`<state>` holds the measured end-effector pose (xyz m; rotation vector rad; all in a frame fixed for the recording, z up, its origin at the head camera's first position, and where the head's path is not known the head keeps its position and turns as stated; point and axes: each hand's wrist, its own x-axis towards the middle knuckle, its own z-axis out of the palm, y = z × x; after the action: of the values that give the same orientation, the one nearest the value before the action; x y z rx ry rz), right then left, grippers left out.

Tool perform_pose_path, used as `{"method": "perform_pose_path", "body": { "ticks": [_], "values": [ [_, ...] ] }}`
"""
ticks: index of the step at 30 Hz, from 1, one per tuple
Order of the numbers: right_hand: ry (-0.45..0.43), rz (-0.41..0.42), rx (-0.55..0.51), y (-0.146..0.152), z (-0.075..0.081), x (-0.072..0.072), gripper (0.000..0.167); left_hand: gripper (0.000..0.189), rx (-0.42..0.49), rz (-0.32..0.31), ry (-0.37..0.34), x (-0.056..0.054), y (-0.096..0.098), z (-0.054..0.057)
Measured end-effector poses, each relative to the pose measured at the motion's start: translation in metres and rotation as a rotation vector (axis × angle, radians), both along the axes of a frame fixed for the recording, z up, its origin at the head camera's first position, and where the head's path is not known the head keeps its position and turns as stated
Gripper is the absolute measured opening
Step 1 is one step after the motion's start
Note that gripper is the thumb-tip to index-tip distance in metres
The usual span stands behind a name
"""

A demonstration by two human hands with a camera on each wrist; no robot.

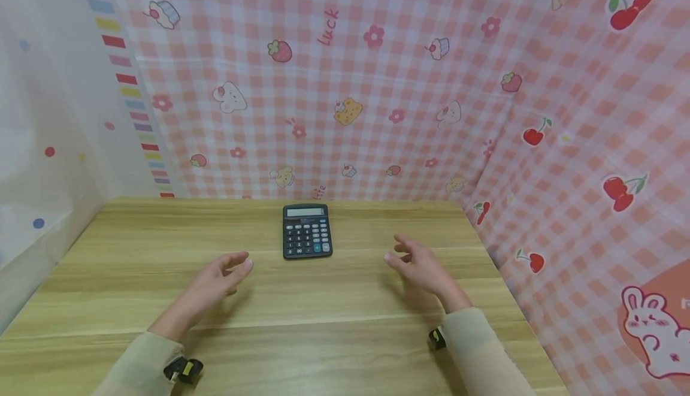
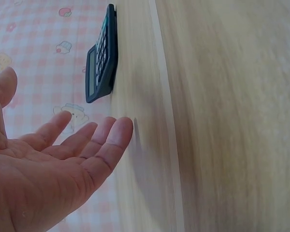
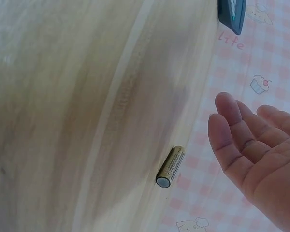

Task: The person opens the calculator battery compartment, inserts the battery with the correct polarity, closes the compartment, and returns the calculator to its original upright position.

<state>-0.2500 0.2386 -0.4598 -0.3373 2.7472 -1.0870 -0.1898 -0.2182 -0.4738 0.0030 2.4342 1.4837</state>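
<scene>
A black desk calculator [image 1: 307,239] lies on the wooden table with its display toward the back wall. To its left, my left hand [image 1: 218,279] hovers over the table with fingers loosely bent and nothing held. On the other side my right hand [image 1: 426,269] is held up likewise, its fingers relaxed and its palm bare. The right wrist view shows a gold cylindrical battery [image 3: 171,167] with a dark end, lying on the table near the right hand; the head view does not show it. Neither hand touches the calculator.
The wooden table [image 1: 302,336] meets a pink checked cloth [image 1: 323,90] at the back and a similar cloth on the right. White dotted cloth [image 1: 48,114] hangs on the left. Each sleeve has a small black device at the wrist.
</scene>
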Motion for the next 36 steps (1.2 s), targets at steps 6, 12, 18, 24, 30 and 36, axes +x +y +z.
{"method": "perform_pose_path", "body": {
  "ticks": [6,12,18,24,30,36],
  "values": [
    [-0.007,0.009,0.003,-0.003,0.000,0.000,0.076,0.092,0.024,-0.007,-0.003,-0.001,0.003,0.000],
    [0.004,0.026,0.015,-0.005,-0.001,-0.002,0.073,0.090,0.027,-0.005,-0.001,-0.002,0.009,0.000],
    [0.007,0.050,0.014,-0.009,0.000,-0.003,0.073,0.094,0.021,-0.012,-0.005,-0.004,0.012,-0.001],
    [-0.005,0.058,0.019,-0.014,0.003,-0.003,0.072,0.095,0.017,-0.014,-0.022,-0.005,0.015,-0.001],
    [-0.014,0.066,0.007,-0.020,0.002,-0.004,0.071,0.095,0.028,-0.020,-0.015,-0.006,0.019,-0.001],
    [-0.024,0.072,-0.010,-0.026,-0.001,-0.005,0.071,0.095,0.038,-0.022,-0.008,-0.007,0.023,-0.001]
  ]
}}
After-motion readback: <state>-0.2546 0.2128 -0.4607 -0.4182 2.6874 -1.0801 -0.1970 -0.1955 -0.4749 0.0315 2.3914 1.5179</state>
